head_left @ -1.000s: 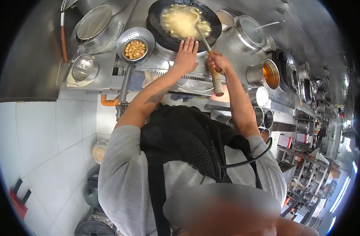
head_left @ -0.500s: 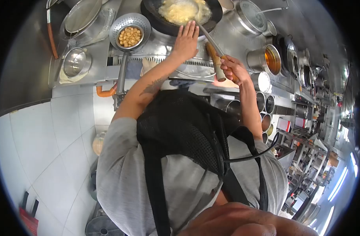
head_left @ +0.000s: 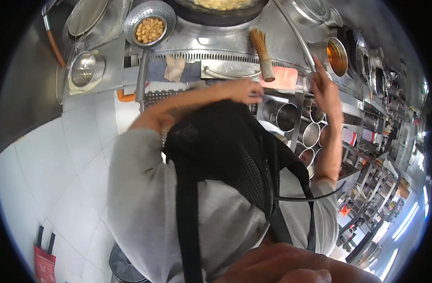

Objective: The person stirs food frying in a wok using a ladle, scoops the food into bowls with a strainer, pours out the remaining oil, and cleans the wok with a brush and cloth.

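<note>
My right hand point(head_left: 325, 92) is closed around the end of a long-handled ladle, its index finger stretched along the handle. The metal handle point(head_left: 296, 35) rises up and left past the top edge, where the ladle's bowl is out of view. My left hand point(head_left: 247, 91) is in front of my chest, below the stove's front edge; its fingers look curled but are blurred. The wok point(head_left: 220, 18) of pale, bubbling food point(head_left: 223, 4) is partly cut off at the top. A bamboo wok brush point(head_left: 263, 56) lies between my hands, beside a pink cloth point(head_left: 283, 78).
On the left, a perforated strainer point(head_left: 131, 21) holds browned, nut-like pieces point(head_left: 150, 30), near a steel bowl point(head_left: 86, 69). To the right stands a pot of amber liquid point(head_left: 337, 56). Several metal containers point(head_left: 311, 135) sit below the counter. Folded cloths point(head_left: 175, 69) lie along the front ledge.
My left hand has left the wok's rim and dropped toward my chest. My right hand has swung right with the ladle, off the wok. The view has tipped lower.
</note>
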{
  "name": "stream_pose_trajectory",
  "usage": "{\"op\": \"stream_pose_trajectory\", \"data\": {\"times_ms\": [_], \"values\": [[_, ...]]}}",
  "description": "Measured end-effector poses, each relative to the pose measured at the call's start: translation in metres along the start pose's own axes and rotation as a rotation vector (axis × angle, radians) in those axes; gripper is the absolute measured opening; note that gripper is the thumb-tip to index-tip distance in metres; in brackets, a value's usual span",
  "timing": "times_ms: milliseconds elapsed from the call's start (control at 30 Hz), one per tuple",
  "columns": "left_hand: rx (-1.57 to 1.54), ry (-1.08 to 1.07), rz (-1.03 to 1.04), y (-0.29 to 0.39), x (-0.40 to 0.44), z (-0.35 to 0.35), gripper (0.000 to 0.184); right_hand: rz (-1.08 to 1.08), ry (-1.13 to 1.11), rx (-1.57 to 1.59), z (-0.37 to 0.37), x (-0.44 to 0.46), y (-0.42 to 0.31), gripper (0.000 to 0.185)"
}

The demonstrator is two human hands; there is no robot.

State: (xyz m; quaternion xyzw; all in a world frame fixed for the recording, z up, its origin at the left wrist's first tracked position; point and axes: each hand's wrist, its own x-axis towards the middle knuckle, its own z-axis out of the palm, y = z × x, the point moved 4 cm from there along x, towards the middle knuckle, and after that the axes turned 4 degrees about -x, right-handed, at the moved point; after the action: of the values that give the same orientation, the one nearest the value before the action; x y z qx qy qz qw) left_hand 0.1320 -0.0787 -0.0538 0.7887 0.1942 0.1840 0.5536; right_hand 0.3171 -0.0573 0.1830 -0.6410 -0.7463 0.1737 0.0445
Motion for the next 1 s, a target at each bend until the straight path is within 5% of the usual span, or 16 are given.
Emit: {"op": "stream_pose_trajectory", "data": {"times_ms": [67, 133, 200, 267, 600, 733, 900, 1000], "values": [[0.204, -0.116, -0.154, -0.04, -0.001, 0.039, 0.055, -0.189, 0.082, -0.206, -0.028, 0.0, 0.009, 0.067], [0.186, -0.004, -0.034, -0.108, 0.004, 0.073, 0.064, -0.214, 0.086, -0.29, -0.044, 0.001, 0.005, 0.067], [0.257, 0.069, -0.491, -0.152, 0.009, 0.088, 0.077, -0.239, 0.074, -0.39, -0.048, 0.007, 0.011, 0.068], [0.324, 0.068, -0.465, -0.176, 0.017, 0.114, 0.081, -0.242, 0.018, -0.551, -0.036, 0.016, 0.023, 0.067], [0.142, 0.001, -0.721, -0.24, 0.1, 0.169, 0.096, -0.382, -0.004, -0.321, 0.043, 0.083, 0.048, 0.063], [0.226, -0.187, -0.728, -0.188, 0.075, 0.136, 0.085, -0.418, 0.02, -0.259, 0.062, 0.113, 0.055, 0.064], [0.111, 0.12, -0.836, -0.204, -0.055, 0.122, 0.057, -0.42, 0.055, -0.177, 0.096, 0.154, 0.057, 0.062], [0.037, 0.176, -0.89, -0.152, -0.123, 0.08, 0.05, -0.341, 0.018, -0.24, 0.104, 0.172, 0.039, 0.055]]}}
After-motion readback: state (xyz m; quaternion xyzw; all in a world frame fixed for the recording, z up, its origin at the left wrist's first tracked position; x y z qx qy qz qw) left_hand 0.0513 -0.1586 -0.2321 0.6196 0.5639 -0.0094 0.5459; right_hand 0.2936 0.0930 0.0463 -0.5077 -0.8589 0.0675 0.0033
